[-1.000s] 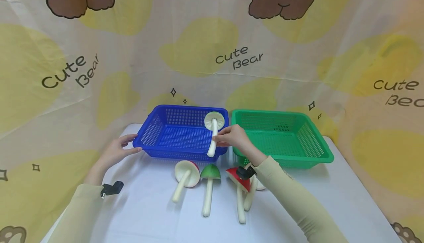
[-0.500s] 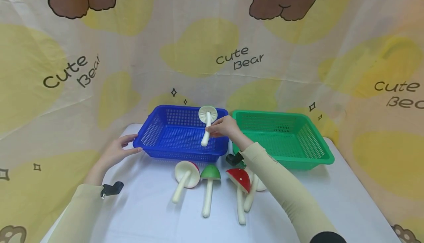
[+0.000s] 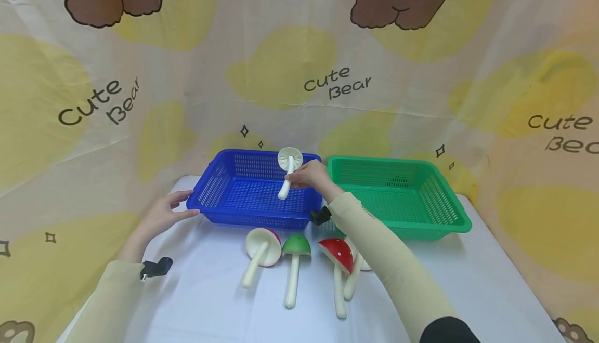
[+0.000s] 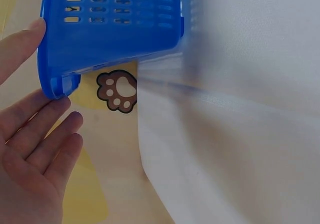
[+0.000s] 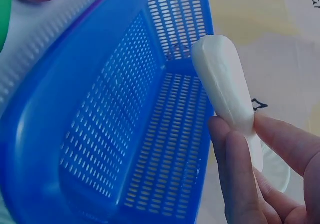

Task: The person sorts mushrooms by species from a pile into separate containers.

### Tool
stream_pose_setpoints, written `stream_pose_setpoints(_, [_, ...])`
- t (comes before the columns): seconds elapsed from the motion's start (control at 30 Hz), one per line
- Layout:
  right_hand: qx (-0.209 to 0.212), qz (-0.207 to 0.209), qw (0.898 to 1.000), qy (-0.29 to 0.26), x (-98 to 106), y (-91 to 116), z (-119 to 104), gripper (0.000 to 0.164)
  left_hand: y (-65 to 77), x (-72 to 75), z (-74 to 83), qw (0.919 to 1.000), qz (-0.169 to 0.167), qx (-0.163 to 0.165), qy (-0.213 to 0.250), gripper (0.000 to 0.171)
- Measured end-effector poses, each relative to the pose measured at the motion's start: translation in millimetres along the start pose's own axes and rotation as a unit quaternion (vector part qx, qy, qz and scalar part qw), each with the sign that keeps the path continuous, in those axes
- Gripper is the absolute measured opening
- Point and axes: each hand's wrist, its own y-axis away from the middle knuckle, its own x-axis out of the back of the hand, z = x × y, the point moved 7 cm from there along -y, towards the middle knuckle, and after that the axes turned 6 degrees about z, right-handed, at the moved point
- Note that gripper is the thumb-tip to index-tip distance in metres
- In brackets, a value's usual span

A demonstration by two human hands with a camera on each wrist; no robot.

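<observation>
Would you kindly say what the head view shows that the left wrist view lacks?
Only the head view shows the right hand holding a mushroom, the other mushrooms and the green basket. Only the left wrist view shows the palm of the left hand and a complete paw print. Both show the white table and that hand touching the blue basket.

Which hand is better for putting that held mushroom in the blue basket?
Probably the right hand: it already pinches the mushroom by its stem, above the blue basket. The left hand holds no mushroom; it touches the basket's left end, so it could help steady it.
</observation>
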Motion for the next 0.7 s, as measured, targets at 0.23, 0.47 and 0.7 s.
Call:
stream_pose_setpoints(0.23, [0.006, 0.011, 1.0, -0.009, -0.4, -5.5, -0.1, 0.025, 0.7, -1.1, -1.5, 0.9999, -0.007, 0.006, -0.003, 0.071])
stream_pose_setpoints(0.47, [-0.014, 0.014, 1.0, -0.012, 7.4, 0.9, 7.8, 0.036, 0.2, -0.2, 0.5, 0.9999, -0.009, 0.004, -0.012, 0.07])
stream_pose_setpoints(0.7, [-0.022, 0.01, 0.999, -0.031, 16.4, 19.8, 14.9, 0.04, 1.7, -1.8, 1.1, 0.9998, -0.01, 0.007, -0.015, 0.071])
